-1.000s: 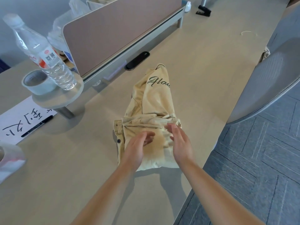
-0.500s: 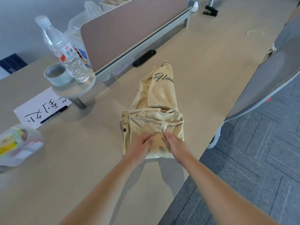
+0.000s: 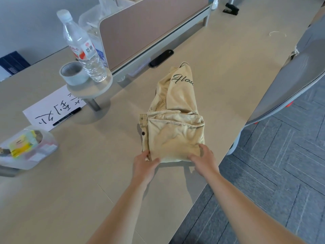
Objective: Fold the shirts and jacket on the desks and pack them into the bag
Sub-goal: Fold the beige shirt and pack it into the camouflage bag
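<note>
Gripping the near edge of the beige garment (image 3: 175, 134), both hands sit at its two front corners. The left hand (image 3: 143, 164) pinches the near-left corner beside the buttoned strip, thumb lying on top. The right hand (image 3: 204, 160) holds the near-right corner with fingers curled over the cloth; whether they reach under the fold is hard to make out.

The garment lies flat on the tabletop (image 3: 70, 191), partly folded: a squarish doubled section toward the person, a narrower part with dark script lettering stretching away. Its right side runs near the tabletop's right edge, which slants off toward the far right. Past that edge are the grey patterned floor (image 3: 281, 173) and a grey chair (image 3: 295, 80), just beside the tabletop.

Left of the garment a broad band of tabletop surface reaches to a plastic container (image 3: 26, 147) at the left. Farther back on the left a small round stand (image 3: 91, 85) carries a water bottle (image 3: 84, 50) and a tape roll (image 3: 73, 73), with a sheet of paper (image 3: 52, 110) and a pen (image 3: 66, 116) below it. A divider panel (image 3: 149, 27) stands beyond the garment, well apart from it.
</note>
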